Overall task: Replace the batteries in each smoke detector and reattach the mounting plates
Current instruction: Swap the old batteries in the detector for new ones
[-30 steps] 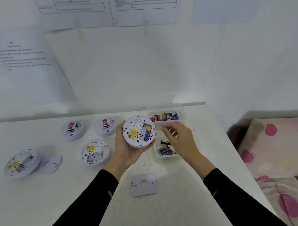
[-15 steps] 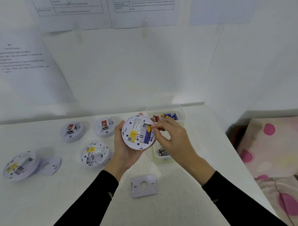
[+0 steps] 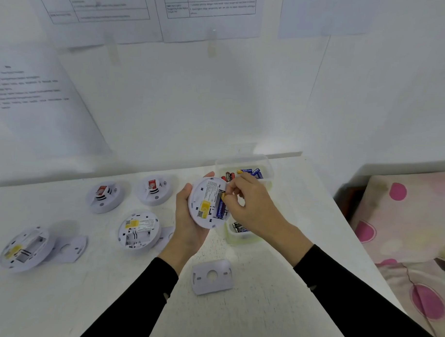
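While left hand point(image 3: 189, 225) grips one detector point(image 3: 206, 205), right hand point(image 3: 250, 209) pinches battery point(image 3: 220, 207); four detectors point(image 3: 103, 195) point(image 3: 154, 188) point(image 3: 138, 229) point(image 3: 24, 248), three plates point(image 3: 211, 276) point(image 3: 68, 248) point(image 3: 167, 235) on table point(image 3: 262, 308).

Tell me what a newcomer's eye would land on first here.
First, the hands in the middle: the left hand holds a round white smoke detector, back toward the camera, while the right hand pinches the top end of a blue battery in its compartment. Two open-backed detectors lie to the left, and a loose mounting plate lies just in front. The pink-spotted fabric at far right also stands out.
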{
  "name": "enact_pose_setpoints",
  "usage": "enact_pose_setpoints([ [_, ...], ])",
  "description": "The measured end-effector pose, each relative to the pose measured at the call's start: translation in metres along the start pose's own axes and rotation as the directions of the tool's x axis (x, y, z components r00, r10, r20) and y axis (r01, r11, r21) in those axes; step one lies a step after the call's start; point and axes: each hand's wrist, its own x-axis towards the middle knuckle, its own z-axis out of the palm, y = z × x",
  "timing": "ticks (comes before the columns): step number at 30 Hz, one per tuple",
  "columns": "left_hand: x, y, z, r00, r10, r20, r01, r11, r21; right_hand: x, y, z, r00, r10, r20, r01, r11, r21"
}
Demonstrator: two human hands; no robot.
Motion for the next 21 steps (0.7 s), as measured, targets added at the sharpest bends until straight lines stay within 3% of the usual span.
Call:
enact_pose_setpoints([
  [11, 0.002, -0.007, 0.003, 0.997, -0.038, -0.066, 0.034, 0.997, -0.069, -0.001, -0.001, -0.005, 0.997, 0.010, 0.081, -0.012, 0.999, 0.030],
  [14, 0.004, -0.006, 0.003, 0.994, -0.048, -0.097, 0.038, 0.994, -0.105, -0.004, -0.005, -0.007, 0.997, 0.040, 0.065, -0.049, 0.990, 0.132],
  [18, 0.005, -0.003, -0.003, 0.990, -0.040, -0.134, 0.020, 0.989, -0.146, -0.005, 0.006, -0.015, 0.948, 0.310, -0.071, -0.238, 0.841, 0.486],
  [21, 0.005, 0.000, -0.011, 0.983, -0.014, -0.184, -0.018, 0.985, -0.172, -0.006, 0.036, -0.020, 0.866, 0.499, -0.034, -0.430, 0.778, 0.458],
])
